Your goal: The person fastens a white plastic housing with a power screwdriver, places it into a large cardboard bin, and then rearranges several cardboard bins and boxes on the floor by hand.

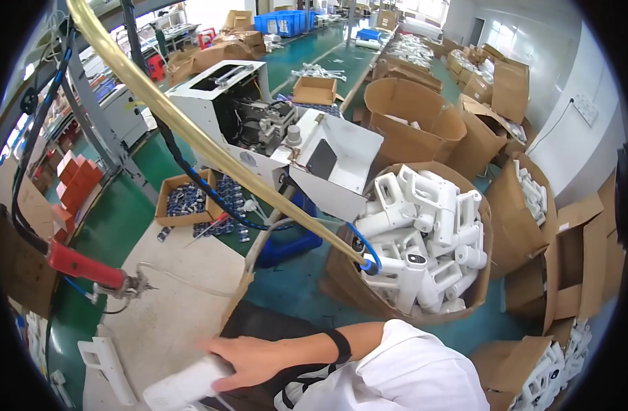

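My left hand (249,359) reaches to the left over the worktable's near edge and grips a white plastic housing (183,387) at the bottom of the view. A black band sits on its wrist and a white sleeve covers the upper arm. A second white handle-shaped part (108,366) lies on the grey table top (183,288) to the left of the hand. A red-handled power tool (88,267) hangs on its cable above the table's left side. My right hand is not in view.
A round cardboard bin (348,281) full of white plastic housings stands to the right. Behind the table are a white machine (259,123), a small cardboard box of blue parts (183,198) and a yellowish tube (211,147) running diagonally. More cartons (410,116) crowd the green floor.
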A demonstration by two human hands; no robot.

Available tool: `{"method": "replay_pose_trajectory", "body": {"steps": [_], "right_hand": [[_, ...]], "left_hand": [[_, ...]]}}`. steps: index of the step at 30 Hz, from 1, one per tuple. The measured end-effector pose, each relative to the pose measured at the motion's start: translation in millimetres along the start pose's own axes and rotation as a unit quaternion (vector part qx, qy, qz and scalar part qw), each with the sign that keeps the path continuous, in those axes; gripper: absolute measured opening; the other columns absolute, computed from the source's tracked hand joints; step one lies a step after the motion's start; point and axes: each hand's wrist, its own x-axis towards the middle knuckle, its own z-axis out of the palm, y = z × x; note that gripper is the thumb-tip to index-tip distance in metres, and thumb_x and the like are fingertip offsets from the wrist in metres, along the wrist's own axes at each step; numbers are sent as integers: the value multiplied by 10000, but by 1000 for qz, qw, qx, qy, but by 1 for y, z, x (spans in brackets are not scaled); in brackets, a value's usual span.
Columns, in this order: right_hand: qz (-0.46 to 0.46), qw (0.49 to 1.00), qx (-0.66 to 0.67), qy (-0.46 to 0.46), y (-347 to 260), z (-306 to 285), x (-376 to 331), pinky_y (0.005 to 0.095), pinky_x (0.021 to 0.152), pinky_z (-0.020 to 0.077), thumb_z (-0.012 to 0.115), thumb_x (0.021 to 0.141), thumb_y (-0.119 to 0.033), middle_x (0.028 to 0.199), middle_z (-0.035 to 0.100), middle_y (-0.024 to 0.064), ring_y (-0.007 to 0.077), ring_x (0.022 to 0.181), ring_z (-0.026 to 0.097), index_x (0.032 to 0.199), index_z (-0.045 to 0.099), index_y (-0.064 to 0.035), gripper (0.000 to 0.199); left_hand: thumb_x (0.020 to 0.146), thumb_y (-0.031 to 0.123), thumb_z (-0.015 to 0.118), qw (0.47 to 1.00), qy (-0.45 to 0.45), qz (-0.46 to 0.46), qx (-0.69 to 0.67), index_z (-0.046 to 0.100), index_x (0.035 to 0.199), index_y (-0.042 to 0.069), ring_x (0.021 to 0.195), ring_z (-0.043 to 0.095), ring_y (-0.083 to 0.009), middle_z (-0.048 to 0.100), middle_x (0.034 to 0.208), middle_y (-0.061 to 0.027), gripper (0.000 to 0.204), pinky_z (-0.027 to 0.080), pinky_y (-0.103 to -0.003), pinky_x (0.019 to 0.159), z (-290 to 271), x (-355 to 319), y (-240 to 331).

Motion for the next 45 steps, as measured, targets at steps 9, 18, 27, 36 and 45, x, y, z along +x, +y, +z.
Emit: {"method": "replay_pose_trajectory", "body": {"steps": [9, 18, 27, 36, 45], "right_hand": [[139, 972, 167, 91, 57, -86, -148, 320, 902, 452, 707, 724, -296, 1122, 610, 111, 195, 1002, 587, 1224, 536, -6, 603], [110, 707, 377, 588, 86, -117, -402, 299, 531, 510, 621, 734, -319, 952, 638, 136, 226, 765, 637, 1118, 567, 9, 508], [440, 488, -47, 753, 134, -154, -410, 347, 667, 518, 648, 802, -405, 1009, 630, 126, 250, 831, 625, 1156, 556, -29, 524], [-19, 720, -188, 668, 23, -118, -220, 246, 660, 439, 547, 879, -54, 840, 600, 84, 137, 747, 541, 862, 567, -1, 60], [-403, 879, -163, 198, -83, -34, 12, 360, 784, 469, 640, 772, -134, 957, 584, 199, 270, 886, 568, 1028, 524, 45, 333]], "left_hand": [[808, 124, 706, 875, -390, 114, -264, 210, 1437, 31, 1008, 559, -322, 283, 1433, -239, 807, 530, -347, 758, 131, 32, 25], [868, 276, 631, 853, -409, 131, -295, 256, 1416, 4, 1011, 557, -327, 383, 1384, -214, 717, 471, -399, 845, 153, 57, 15], [874, 292, 618, 874, -384, 90, -284, 300, 1401, 16, 1021, 562, -315, 415, 1359, -212, 674, 472, -392, 842, 169, 50, 14], [800, 286, 699, 967, -169, 62, -183, 340, 1364, 3, 876, 597, -259, 478, 1266, -209, 726, 488, -360, 756, 89, 56, -6], [655, 108, 740, 882, 169, 112, 426, 406, 1329, 49, 1066, 517, -311, 497, 1258, -172, 754, 410, -405, 928, -10, 108, 6]]}}
